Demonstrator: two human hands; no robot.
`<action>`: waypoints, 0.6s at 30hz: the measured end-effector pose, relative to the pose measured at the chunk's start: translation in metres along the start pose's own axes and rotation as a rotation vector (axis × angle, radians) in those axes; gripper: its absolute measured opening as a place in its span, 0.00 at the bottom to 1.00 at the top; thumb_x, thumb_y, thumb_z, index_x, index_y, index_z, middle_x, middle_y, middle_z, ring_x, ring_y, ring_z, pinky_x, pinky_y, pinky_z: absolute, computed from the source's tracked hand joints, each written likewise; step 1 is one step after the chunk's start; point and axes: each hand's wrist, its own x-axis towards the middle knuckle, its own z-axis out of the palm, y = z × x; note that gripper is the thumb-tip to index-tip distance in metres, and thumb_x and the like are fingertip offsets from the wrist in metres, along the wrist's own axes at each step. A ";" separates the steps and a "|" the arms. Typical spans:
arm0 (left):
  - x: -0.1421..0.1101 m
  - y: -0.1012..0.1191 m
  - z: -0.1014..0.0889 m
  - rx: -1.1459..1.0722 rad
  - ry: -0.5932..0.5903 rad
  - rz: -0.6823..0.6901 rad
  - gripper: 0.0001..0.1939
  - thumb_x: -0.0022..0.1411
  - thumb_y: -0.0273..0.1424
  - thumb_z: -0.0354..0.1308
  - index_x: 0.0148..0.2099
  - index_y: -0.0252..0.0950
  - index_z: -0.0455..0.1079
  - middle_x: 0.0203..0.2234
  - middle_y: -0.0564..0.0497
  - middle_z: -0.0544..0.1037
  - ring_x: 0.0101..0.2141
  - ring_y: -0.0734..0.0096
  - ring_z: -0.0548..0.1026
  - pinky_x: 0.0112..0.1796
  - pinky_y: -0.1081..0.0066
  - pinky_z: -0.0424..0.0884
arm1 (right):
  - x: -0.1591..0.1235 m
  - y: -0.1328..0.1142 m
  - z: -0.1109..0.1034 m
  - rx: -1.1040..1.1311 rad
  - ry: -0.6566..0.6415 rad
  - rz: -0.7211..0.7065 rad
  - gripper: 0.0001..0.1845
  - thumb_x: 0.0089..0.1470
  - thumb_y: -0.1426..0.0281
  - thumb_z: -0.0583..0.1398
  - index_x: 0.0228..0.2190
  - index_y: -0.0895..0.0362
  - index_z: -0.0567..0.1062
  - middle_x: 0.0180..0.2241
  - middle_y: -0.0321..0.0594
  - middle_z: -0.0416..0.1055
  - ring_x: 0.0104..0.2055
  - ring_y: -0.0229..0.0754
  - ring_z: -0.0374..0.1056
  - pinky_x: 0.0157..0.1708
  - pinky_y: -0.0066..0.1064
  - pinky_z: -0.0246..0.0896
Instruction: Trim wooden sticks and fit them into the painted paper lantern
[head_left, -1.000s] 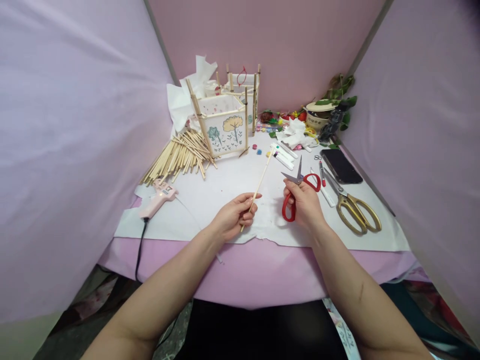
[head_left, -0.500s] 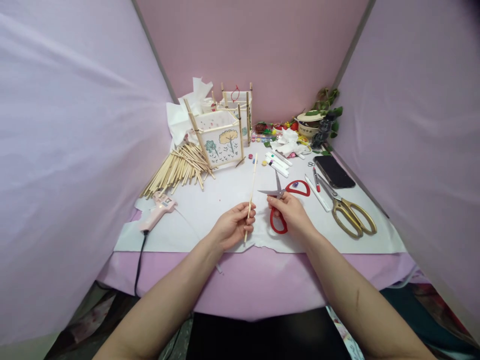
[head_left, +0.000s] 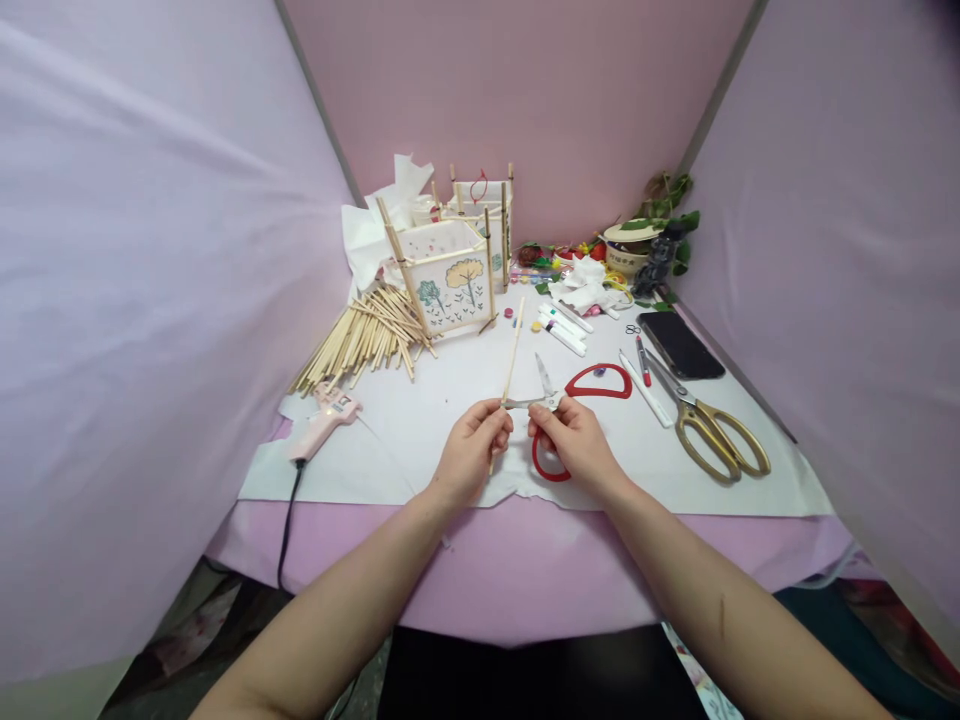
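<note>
My left hand [head_left: 474, 448] pinches a thin wooden stick [head_left: 511, 362] that points away from me over the white paper [head_left: 420, 420]. Red-handled scissors [head_left: 581, 386] are gripped in my right hand [head_left: 570, 445], their blades spread wide. One blade tip touches the stick just above my left fingers. Both hands hover close together near the table's front edge.
A pile of wooden sticks [head_left: 364, 335] and a pink glue gun [head_left: 326, 420] lie at the left. Two paper-and-stick lanterns [head_left: 446, 270] stand at the back. Gold scissors [head_left: 712, 425], a black phone [head_left: 681, 345], markers [head_left: 562, 328], crumpled tissue and a plant sit right. Pink walls surround the table.
My right hand brought the red scissors leftward and spread the blades until one tip met the stick. My left hand turned the stick more upright.
</note>
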 end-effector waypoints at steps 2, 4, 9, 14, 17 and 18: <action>0.000 -0.002 -0.002 0.054 -0.008 0.028 0.13 0.58 0.34 0.59 0.43 0.32 0.71 0.25 0.54 0.67 0.22 0.83 0.60 0.24 0.79 0.57 | -0.001 0.001 0.003 -0.013 -0.006 -0.005 0.17 0.53 0.56 0.59 0.24 0.57 0.69 0.22 0.35 0.68 0.20 0.32 0.57 0.20 0.26 0.51; 0.001 -0.005 -0.003 0.090 0.000 0.046 0.14 0.57 0.35 0.59 0.43 0.32 0.71 0.25 0.54 0.67 0.22 0.83 0.61 0.24 0.79 0.57 | -0.003 0.003 0.005 -0.016 -0.005 -0.014 0.17 0.54 0.56 0.59 0.25 0.57 0.69 0.23 0.35 0.69 0.20 0.33 0.57 0.21 0.27 0.52; 0.001 -0.010 -0.004 0.124 0.100 0.103 0.13 0.56 0.37 0.60 0.39 0.32 0.72 0.22 0.55 0.68 0.21 0.82 0.61 0.23 0.78 0.56 | -0.006 0.006 0.011 0.002 0.025 -0.051 0.16 0.54 0.57 0.59 0.25 0.57 0.69 0.24 0.35 0.69 0.21 0.33 0.58 0.22 0.27 0.53; 0.000 -0.012 -0.004 0.160 0.156 0.143 0.12 0.55 0.38 0.61 0.35 0.32 0.72 0.21 0.56 0.68 0.20 0.82 0.61 0.22 0.78 0.56 | -0.010 0.006 0.015 0.032 0.053 -0.051 0.16 0.54 0.57 0.59 0.25 0.57 0.69 0.24 0.35 0.69 0.20 0.32 0.57 0.21 0.26 0.52; 0.000 -0.013 -0.005 0.177 0.185 0.155 0.12 0.54 0.38 0.62 0.31 0.32 0.71 0.20 0.56 0.68 0.20 0.82 0.60 0.22 0.77 0.56 | -0.011 0.006 0.016 0.036 0.072 -0.052 0.16 0.54 0.57 0.60 0.25 0.57 0.69 0.23 0.35 0.69 0.20 0.32 0.57 0.21 0.26 0.52; 0.001 -0.013 -0.006 0.177 0.190 0.154 0.12 0.54 0.37 0.62 0.32 0.32 0.71 0.20 0.56 0.68 0.20 0.82 0.61 0.22 0.77 0.57 | -0.011 0.006 0.016 0.035 0.072 -0.049 0.16 0.54 0.57 0.60 0.25 0.57 0.69 0.23 0.35 0.69 0.20 0.32 0.57 0.21 0.26 0.52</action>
